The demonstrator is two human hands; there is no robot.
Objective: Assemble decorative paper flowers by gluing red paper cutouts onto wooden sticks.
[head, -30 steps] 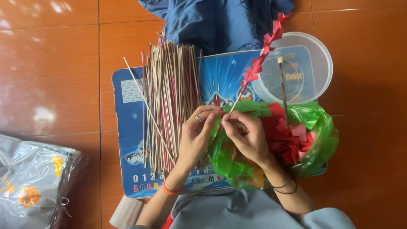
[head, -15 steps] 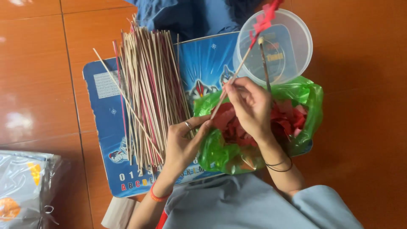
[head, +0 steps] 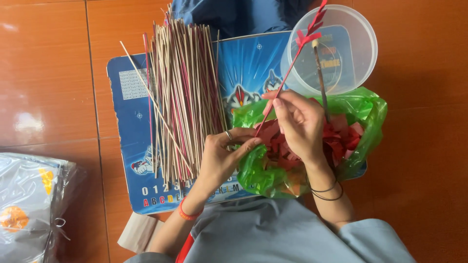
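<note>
My right hand [head: 297, 124] pinches a thin stick wrapped in red paper [head: 297, 51] that slants up across a clear round plastic tub [head: 358, 53]. My left hand [head: 222, 156] pinches the lower end of that same stick, next to a green plastic bag [head: 363, 109] filled with red paper pieces [head: 343, 139]. A pile of several bare and red-tinted sticks [head: 183, 92] lies just left of my left hand on a blue printed board [head: 129, 122]. A brush-like stick [head: 320, 78] leans out of the tub.
The board rests on an orange tiled floor [head: 48, 73]. A crinkled clear plastic bag with orange prints [head: 27, 209] lies at the lower left. Blue cloth [head: 234, 14] sits at the top edge. My grey clothing [head: 273, 234] fills the bottom.
My hands drew apart: the right one moved up the red-wrapped stick toward the tub, the left stayed low near the bag. The view shifted slightly.
</note>
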